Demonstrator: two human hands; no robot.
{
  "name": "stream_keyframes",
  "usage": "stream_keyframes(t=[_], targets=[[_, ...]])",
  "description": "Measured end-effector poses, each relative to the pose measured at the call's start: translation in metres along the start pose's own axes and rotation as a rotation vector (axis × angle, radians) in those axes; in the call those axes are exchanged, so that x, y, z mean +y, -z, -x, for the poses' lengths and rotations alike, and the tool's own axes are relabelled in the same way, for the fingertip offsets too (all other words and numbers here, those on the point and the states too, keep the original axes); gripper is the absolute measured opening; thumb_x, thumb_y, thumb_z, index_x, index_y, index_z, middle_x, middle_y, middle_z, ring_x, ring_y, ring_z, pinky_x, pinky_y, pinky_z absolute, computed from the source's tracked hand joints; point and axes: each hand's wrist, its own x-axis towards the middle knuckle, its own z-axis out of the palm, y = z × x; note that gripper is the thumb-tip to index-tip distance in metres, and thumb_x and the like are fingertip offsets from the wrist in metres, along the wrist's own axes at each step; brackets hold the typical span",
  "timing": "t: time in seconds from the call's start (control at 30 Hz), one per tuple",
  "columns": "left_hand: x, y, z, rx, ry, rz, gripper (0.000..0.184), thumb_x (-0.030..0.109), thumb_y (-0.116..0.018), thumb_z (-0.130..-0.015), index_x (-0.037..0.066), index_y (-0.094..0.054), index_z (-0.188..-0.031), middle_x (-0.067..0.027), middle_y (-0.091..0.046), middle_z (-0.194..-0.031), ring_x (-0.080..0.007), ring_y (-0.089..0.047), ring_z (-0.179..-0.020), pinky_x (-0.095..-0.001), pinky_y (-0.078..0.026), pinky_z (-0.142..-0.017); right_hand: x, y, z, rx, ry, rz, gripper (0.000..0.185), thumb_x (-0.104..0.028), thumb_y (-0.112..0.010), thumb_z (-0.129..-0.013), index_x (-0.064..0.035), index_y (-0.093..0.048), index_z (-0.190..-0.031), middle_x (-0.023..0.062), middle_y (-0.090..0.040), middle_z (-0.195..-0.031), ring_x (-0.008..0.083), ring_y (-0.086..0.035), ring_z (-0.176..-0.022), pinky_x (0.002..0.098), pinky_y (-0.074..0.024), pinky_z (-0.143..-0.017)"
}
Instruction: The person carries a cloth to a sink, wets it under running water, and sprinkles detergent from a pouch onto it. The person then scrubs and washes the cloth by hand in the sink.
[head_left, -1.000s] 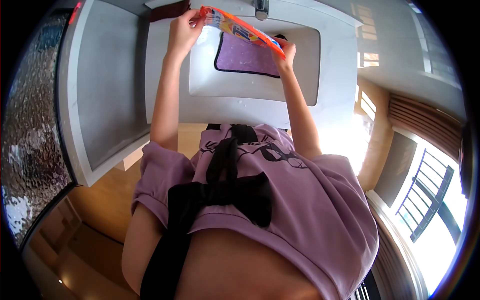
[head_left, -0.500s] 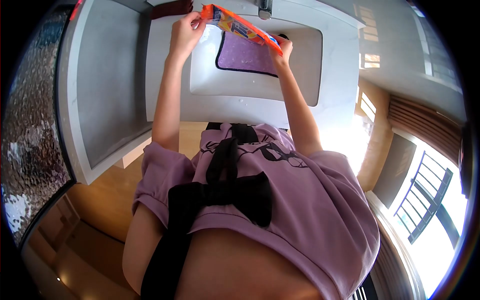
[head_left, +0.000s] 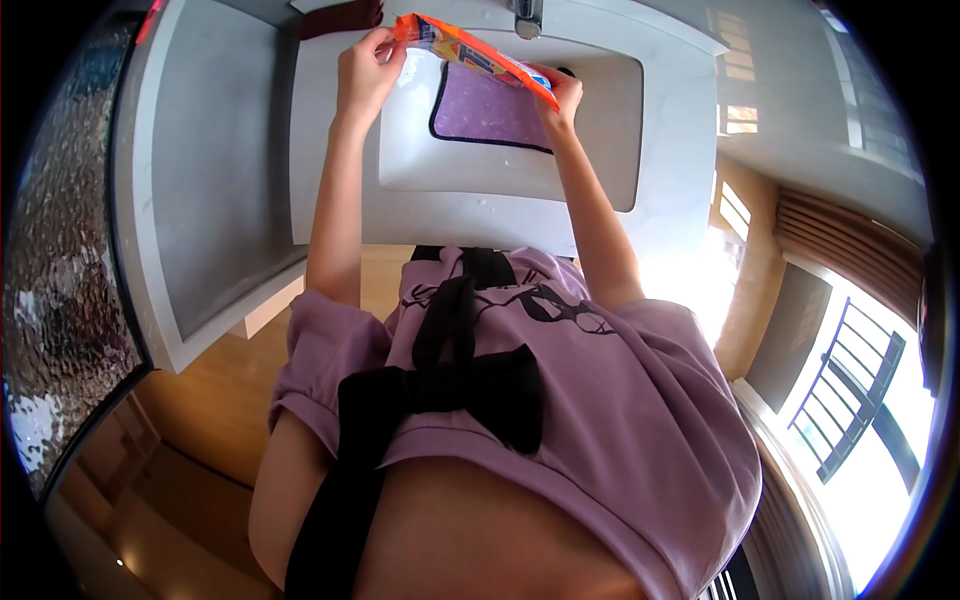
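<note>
The white counter (head_left: 680, 130) is the largest thing about the hands, with a pale rectangular basin (head_left: 480, 179) set into it. Toward the basin's far-left corner lies a purple cloth (head_left: 490, 112) edged in black, partly covered by the packet and the right hand. The packet (head_left: 465, 52) is glossy orange plastic with yellow and blue patches and large dark lettering, seen aslant. Held up across the basin's far edge, it slopes down from left to right, spanning the gap between the hands. The left hand (head_left: 370, 72) pinches its left end between thumb and fingertips; the right hand (head_left: 563, 97) grips its right end, some fingers hidden. Beyond the packet stands a metal faucet (head_left: 528, 18).
</note>
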Motion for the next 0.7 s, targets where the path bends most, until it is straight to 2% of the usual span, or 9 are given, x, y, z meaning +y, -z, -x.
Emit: stream_keyframes(t=[0.23,0.33,0.4,0.53,0.6,0.7], targets=[[-0.015,0.000,0.004,0.032,0.014,-0.003,0.017,0.007,-0.058,-0.077,-0.001,-0.058,-0.093,-0.0107,-0.064,-0.088,-0.0167,-0.062,-0.085,-0.0248,-0.048,-0.076,0.014,-0.011,-0.009,-0.067,-0.029,0.025,0.014,-0.005,-0.058,-0.072,-0.0002,-0.067,-0.083,0.0085,-0.066,-0.073,0.0085,-0.058,-0.068,0.0226,-0.0458,-0.065],[-0.024,0.002,0.009,0.048,0.088,0.029,0.017,0.009,-0.060,-0.076,-0.001,-0.059,-0.090,-0.0131,-0.064,-0.086,-0.0217,-0.062,-0.084,-0.0278,-0.048,-0.075,0.019,-0.016,-0.009,-0.064,-0.087,-0.048,0.015,-0.004,-0.061,-0.070,0.0011,-0.066,-0.083,0.0084,-0.066,-0.074,0.0084,-0.059,-0.068,0.0222,-0.0462,-0.065],[-0.025,0.003,0.013,0.045,0.135,0.020,0.019,0.009,-0.059,-0.076,-0.001,-0.058,-0.092,-0.0134,-0.064,-0.088,-0.0221,-0.062,-0.086,-0.0284,-0.048,-0.077,0.018,-0.017,-0.007,-0.096,0.016,0.028,0.019,0.003,-0.052,-0.070,0.0026,-0.066,-0.083,0.0126,-0.066,-0.076,0.0134,-0.061,-0.067,0.0239,-0.0471,-0.063],[-0.020,0.005,0.017,0.044,0.165,0.044,0.019,0.009,-0.059,-0.077,-0.001,-0.058,-0.093,-0.0140,-0.063,-0.089,-0.0226,-0.062,-0.086,-0.0286,-0.048,-0.077,0.022,-0.023,-0.005,-0.058,-0.034,-0.016,0.019,0.003,-0.052,-0.070,0.0027,-0.066,-0.083,0.0123,-0.066,-0.075,0.0135,-0.061,-0.066,0.0239,-0.0471,-0.063],[-0.020,0.007,0.017,0.043,0.128,0.032,0.019,0.009,-0.058,-0.078,-0.001,-0.058,-0.094,-0.0144,-0.063,-0.089,-0.0227,-0.062,-0.087,-0.0287,-0.048,-0.077,0.024,-0.025,-0.005,-0.051,-0.050,-0.027,0.016,-0.008,-0.064,-0.069,-0.0016,-0.067,-0.083,0.0102,-0.066,-0.073,0.0099,-0.060,-0.067,0.0232,-0.0465,-0.064],[-0.018,0.007,0.018,0.044,0.124,0.029,0.019,0.009,-0.058,-0.078,-0.001,-0.058,-0.094,-0.0141,-0.063,-0.088,-0.0224,-0.061,-0.087,-0.0286,-0.047,-0.077,0.020,-0.021,-0.002,-0.135,-0.095,0.014,0.016,-0.010,-0.063,-0.070,-0.0019,-0.067,-0.084,0.0120,-0.065,-0.072,0.0111,-0.061,-0.067,0.0239,-0.0463,-0.063]])
